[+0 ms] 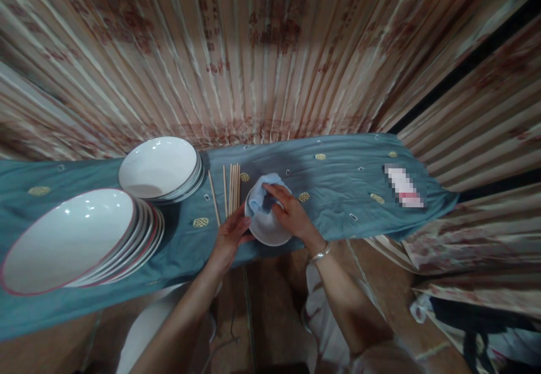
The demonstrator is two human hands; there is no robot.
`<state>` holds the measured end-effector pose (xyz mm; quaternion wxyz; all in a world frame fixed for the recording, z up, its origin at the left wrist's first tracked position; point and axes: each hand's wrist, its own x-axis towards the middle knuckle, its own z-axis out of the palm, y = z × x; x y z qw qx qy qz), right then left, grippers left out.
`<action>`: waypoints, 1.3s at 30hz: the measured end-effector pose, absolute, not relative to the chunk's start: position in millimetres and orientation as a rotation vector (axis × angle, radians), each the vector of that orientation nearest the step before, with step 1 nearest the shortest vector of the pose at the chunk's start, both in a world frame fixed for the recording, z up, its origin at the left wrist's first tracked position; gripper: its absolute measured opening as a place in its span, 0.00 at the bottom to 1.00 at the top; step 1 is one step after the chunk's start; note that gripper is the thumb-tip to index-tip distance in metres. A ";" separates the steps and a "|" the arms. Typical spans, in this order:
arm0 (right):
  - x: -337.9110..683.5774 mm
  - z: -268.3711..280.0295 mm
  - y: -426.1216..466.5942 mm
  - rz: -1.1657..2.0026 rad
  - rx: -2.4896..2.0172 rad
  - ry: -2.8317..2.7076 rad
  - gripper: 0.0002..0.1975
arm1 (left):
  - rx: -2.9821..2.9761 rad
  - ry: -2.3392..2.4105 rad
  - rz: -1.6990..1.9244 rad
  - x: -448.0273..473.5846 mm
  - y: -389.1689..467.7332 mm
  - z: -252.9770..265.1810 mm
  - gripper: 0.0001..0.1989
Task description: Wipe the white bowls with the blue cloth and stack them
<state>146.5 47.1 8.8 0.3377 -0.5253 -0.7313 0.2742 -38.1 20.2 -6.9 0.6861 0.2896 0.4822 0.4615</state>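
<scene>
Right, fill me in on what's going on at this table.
A person is busy with a white bowl: the left hand holds its side, while the right hand has its fingers on a light blue cloth inside it. Chopsticks lie on the patterned tablecloth just left of the bowl. Farther left stand a near stack of plates and a far stack of plates. A blurred-out item lies toward the right end.
</scene>
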 end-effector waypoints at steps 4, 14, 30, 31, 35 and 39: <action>146.7 12.6 42.5 0.530 -1.538 -2.006 0.31 | 0.655 1.082 1.037 -37.6 19.9 -7.0 0.38; 147.1 22.2 32.2 0.215 -1.845 -2.166 0.26 | 0.732 1.074 1.020 -38.5 18.5 -8.5 0.41; 150.9 22.3 22.9 0.170 -1.972 -2.372 0.15 | 0.764 1.047 1.024 -38.5 17.5 -9.2 0.40; 150.8 23.0 22.4 0.177 -1.976 -2.376 0.15 | 0.763 1.049 1.021 -38.5 17.5 -9.3 0.40; 150.1 24.2 19.9 0.194 -1.979 -2.379 0.13 | 0.763 1.061 1.010 -38.7 17.4 -9.7 0.42; 150.2 23.3 18.0 0.228 -1.974 -2.381 0.13 | 0.768 1.055 1.014 -38.5 17.4 -9.7 0.41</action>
